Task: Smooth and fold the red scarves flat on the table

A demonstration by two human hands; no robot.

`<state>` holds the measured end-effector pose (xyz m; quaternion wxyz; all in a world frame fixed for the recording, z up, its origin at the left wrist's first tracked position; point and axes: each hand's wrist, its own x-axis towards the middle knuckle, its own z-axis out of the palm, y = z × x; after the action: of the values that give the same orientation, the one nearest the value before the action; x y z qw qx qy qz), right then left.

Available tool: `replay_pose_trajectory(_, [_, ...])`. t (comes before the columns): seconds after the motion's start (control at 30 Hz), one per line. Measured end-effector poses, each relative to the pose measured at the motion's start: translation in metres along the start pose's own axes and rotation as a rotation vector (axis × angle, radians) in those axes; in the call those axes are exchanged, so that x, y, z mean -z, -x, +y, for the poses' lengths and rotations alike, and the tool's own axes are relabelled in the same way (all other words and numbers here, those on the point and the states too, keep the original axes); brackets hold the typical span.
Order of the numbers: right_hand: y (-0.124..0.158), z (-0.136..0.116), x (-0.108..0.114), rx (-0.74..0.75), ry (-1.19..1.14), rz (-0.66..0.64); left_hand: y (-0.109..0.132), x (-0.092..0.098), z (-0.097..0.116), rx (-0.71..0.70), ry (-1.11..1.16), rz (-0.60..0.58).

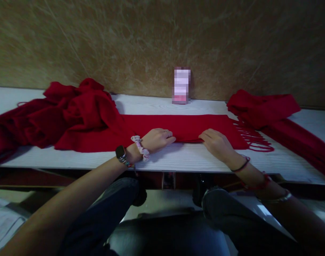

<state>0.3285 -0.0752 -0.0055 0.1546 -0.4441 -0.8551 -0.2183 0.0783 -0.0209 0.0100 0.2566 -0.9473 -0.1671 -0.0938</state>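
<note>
A red scarf (162, 122) lies flat across the middle of the white bench top, its fringe (254, 137) spread toward the right. Along its near edge, my left hand (158, 138) has its fingers closed on the fabric. Farther right, my right hand (214, 142) pinches the same near edge between thumb and fingers. The left part of the scarf runs into a crumpled red heap (82, 113); whether both are one piece I cannot tell. My fingertips are partly hidden by the backs of my hands.
Another folded red scarf (266, 110) trails off to the right. A blurred phone-like object (181, 86) leans against the brown marbled wall (141, 46) behind the narrow white tabletop (98, 160). Below the front edge are my legs (103, 209) and a dark seat.
</note>
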Motion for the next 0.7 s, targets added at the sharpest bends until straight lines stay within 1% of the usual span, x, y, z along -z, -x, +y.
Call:
replay_pose_trajectory(0.1, [0.0022, 0.0014, 0.0019, -0.019, 0.013, -0.020, 0.0036, -0.0034, -0.0021, -0.044, 0.000, 0.033])
replay_pose_trajectory(0.2, [0.0041, 0.0008, 0.0020, -0.021, 0.022, -0.037, 0.0042, -0.0038, -0.0016, -0.052, 0.028, 0.009])
replay_pose_trajectory(0.37, [0.0057, 0.0006, 0.0004, 0.000, 0.023, -0.057, 0.0031, -0.0029, 0.0001, -0.018, 0.040, -0.022])
replay_pose_trajectory(0.47, [0.0061, 0.0016, 0.0004, 0.013, 0.037, -0.065, 0.0023, -0.0029, 0.0011, 0.034, 0.051, -0.037])
replay_pose_trajectory(0.6, [0.0065, 0.0037, 0.0011, 0.025, 0.054, -0.051, 0.0014, -0.0042, 0.0018, 0.057, 0.142, -0.116])
replay_pose_trajectory(0.7, [0.0074, 0.0064, 0.0016, 0.049, 0.054, -0.033, 0.0011, -0.0043, 0.0014, 0.072, 0.207, -0.137])
